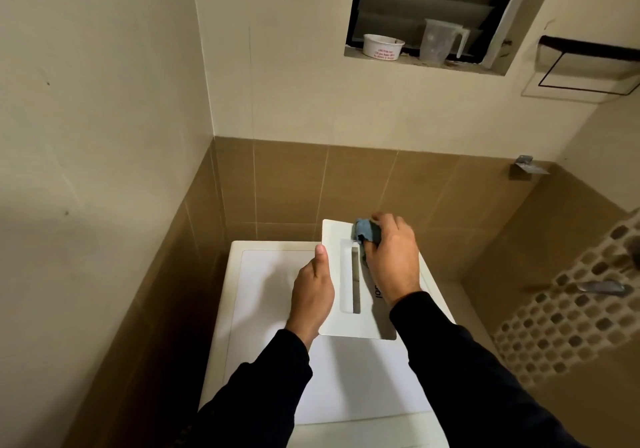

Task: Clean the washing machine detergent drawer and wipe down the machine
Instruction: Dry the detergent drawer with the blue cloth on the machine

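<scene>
left hand grips the left edge of the white detergent drawer front panel, held above the washing machine top. right hand clutches a blue cloth, pressing it on the panel's far end.

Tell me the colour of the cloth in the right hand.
The cloth is blue, seen in the head view.

The white washer top carries the scene. The drawer is held over its far right part, beneath the fingers; whether it rests on the lid cannot be told. The sill, far beyond the fingers, bears a tub and a jug.
</scene>
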`<state>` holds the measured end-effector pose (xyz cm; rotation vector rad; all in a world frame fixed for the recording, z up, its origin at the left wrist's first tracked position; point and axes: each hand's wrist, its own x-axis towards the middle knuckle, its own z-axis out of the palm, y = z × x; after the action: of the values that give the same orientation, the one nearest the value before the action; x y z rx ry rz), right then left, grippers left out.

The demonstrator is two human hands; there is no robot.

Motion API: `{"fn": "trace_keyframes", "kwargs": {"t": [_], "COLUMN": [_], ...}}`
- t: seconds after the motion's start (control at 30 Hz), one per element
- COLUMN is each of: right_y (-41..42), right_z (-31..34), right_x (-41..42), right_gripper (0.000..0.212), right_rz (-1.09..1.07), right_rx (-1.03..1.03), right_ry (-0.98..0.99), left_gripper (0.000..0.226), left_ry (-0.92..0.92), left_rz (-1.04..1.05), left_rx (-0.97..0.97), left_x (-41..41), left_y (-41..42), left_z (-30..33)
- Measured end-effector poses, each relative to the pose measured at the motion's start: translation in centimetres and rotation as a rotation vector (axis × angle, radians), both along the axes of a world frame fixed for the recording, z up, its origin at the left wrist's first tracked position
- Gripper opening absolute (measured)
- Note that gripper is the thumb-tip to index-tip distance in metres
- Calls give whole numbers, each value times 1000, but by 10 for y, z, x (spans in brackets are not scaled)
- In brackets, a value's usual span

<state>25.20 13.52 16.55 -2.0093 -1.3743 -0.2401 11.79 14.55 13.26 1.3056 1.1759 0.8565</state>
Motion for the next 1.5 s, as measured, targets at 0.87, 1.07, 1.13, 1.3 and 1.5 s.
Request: {"fn": "trace_keyframes", "kwargs": {"t": [0.87, 1.07, 1.13, 1.3, 1.5], "right_y": [-33, -59, -60, -55, -40], "right_z": [38, 11, 14, 31, 33], "right_x": [-42, -30, -17, -5, -9], "right_gripper": [20, 10, 6, 23, 14], "right_rz": [213, 362, 424, 459, 336], "right_rx": [-829, -913, -890, -774, -417], "right_ry": [-165, 169, 350, 650, 558], "left_gripper": [50, 47, 47, 49, 44], "left_ry": [207, 345, 315, 234, 154], "left_rz": [57, -22, 9, 47, 80], "left_rx": [245, 311, 325, 319, 386], "left_x": [6, 7, 7, 9, 8], "left_y": [-1, -1, -1, -1, -4], "left_z": [-9, -23, -21, -19, -13]}}
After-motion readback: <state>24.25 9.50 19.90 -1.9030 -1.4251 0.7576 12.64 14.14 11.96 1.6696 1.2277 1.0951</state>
